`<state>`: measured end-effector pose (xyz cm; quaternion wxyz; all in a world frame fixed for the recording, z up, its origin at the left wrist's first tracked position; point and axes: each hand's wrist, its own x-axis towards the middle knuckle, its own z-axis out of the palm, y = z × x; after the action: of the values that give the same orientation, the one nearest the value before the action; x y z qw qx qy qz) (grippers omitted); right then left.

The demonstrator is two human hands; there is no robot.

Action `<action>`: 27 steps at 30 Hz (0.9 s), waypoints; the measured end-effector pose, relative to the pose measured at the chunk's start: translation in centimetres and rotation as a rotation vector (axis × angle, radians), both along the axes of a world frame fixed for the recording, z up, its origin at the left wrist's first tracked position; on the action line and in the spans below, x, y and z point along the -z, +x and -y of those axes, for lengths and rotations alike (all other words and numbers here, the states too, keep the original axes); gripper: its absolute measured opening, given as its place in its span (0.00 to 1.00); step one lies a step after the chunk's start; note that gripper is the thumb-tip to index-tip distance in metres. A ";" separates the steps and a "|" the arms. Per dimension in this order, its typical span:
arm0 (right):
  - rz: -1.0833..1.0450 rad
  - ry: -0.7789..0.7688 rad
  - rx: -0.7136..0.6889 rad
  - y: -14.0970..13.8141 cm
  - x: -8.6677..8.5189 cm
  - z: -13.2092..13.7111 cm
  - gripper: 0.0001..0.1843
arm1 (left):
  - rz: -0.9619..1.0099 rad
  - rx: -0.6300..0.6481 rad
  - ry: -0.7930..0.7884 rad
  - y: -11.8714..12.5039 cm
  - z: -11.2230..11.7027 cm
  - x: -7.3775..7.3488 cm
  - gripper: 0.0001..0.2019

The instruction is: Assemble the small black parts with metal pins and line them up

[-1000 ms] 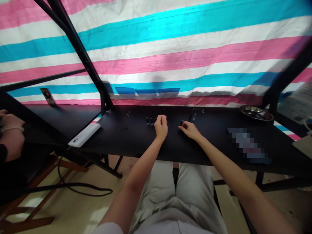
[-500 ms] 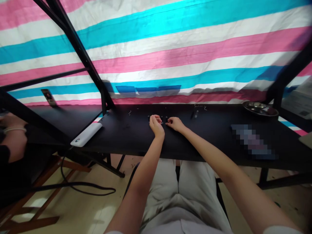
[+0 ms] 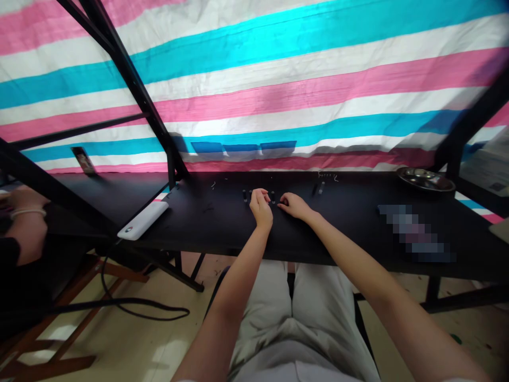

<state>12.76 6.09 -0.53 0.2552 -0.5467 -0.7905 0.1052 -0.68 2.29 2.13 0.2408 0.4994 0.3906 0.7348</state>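
Several small dark cylinders with pale ends stand in a short row on the black table (image 3: 214, 228). The leftmost cylinder (image 3: 244, 196) shows beside my left hand (image 3: 261, 207), which covers the middle of the row. Its fingers are bent and slightly apart, cupped over the row; whether they touch a piece is unclear. At the row's right end, another dark cylinder (image 3: 273, 197) shows between my two hands. My right hand (image 3: 295, 205) rests just right of it, thumb and fingertips drawn together. What lies between those fingertips, if anything, is too small to make out.
Farther back lie a dark stick (image 3: 315, 189), a clear little tube (image 3: 322, 187) and white scraps (image 3: 327, 175). A metal dish (image 3: 425, 180) and a blurred-out item (image 3: 415, 233) are at right. A white power strip (image 3: 143, 220) lies left, near another person's arm (image 3: 29, 225).
Both my hands have shifted a little to the right along the row. More of the left-hand cylinders shows now, and my right hand has drawn away from the rightmost one.
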 end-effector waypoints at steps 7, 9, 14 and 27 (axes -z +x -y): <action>0.048 -0.037 0.095 7.8 0.0 2.5 0.04 | -0.587 0.200 0.004 2.2 1.3 0.1 0.13; 0.034 -0.047 0.224 10.2 0.2 2.5 0.04 | -0.730 0.252 -0.125 3.7 0.9 0.3 0.13; -0.040 -0.133 0.460 13.5 0.9 0.8 0.12 | -1.075 0.272 -0.315 7.9 -1.0 0.6 0.26; -0.067 -0.166 0.565 12.8 0.8 -3.0 0.16 | -1.274 0.115 -0.243 12.0 -4.7 1.9 0.26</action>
<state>25.52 9.08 -1.36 0.2547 -0.7603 -0.5868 0.1125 11.37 7.01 0.24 0.0559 0.8266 0.5100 0.2313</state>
